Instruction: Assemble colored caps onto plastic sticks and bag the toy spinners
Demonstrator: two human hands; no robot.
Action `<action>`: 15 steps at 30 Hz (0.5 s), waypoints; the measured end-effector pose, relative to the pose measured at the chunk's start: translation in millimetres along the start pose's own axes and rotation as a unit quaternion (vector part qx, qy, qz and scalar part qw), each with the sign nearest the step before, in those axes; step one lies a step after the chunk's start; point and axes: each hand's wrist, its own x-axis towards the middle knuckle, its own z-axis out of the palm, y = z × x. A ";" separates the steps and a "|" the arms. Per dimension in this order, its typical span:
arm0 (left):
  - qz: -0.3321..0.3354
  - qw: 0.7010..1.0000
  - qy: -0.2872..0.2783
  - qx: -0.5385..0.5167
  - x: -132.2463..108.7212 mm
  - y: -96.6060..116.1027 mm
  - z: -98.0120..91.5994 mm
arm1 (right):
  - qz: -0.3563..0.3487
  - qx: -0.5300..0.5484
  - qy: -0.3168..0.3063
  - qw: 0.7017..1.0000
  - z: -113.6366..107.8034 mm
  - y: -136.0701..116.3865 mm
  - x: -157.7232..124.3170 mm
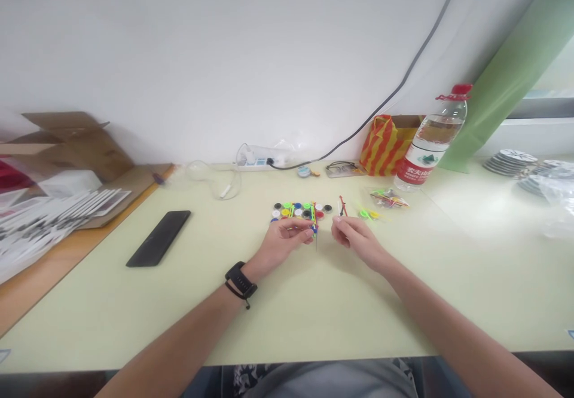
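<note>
A white wall (215, 57) backs the pale table (201, 314); a bottle (426, 153) stands right. The left hand (284, 239) pinches a slim coloured piece (314, 229) beside round discs (298, 213). The right hand's (359, 239) fingertips are bunched near a red stick (342, 202); whether they hold it cannot be told. Steady left fingers and small, light right-hand movements would probably suit such thin parts.

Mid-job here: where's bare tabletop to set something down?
Bare: between the black phone and watch; between the forearms, on the near side; right of the right forearm, short of the clear plastic. Crowded: just beyond the left hand and right hand, where colored discs and sticks lie, and along the wall from power strip to water bottle.
</note>
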 end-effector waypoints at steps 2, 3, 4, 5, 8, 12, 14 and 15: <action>-0.004 1.000 0.007 0.002 -0.3 2.7 1.1 | -0.009 0.012 -0.006 1.000 1.4 -1.7 -0.3; -0.005 1.000 0.011 0.003 -0.5 4.1 1.6 | -0.015 0.017 -0.014 1.000 2.5 -2.2 -0.8; -0.005 1.000 0.015 0.004 -0.7 5.6 2.0 | -0.018 0.022 -0.023 0.999 3.7 -2.4 -1.4; -0.004 1.000 0.017 0.005 -0.9 7.0 2.2 | -0.018 0.026 -0.030 0.999 4.9 -2.5 -2.1; 0.000 1.000 0.014 0.007 -1.1 10.4 2.2 | -0.018 0.028 -0.043 0.999 7.3 -1.0 -3.8; 0.007 1.000 0.015 0.006 -0.9 13.3 2.2 | -0.038 0.010 -0.058 0.998 6.5 3.4 -3.4; 0.006 1.000 0.017 0.004 -1.0 14.5 2.7 | -0.049 -0.009 -0.059 0.997 5.4 5.8 -2.8; 0.004 1.000 0.017 0.005 -1.2 15.0 2.9 | -0.054 -0.019 -0.059 0.997 5.0 6.9 -2.7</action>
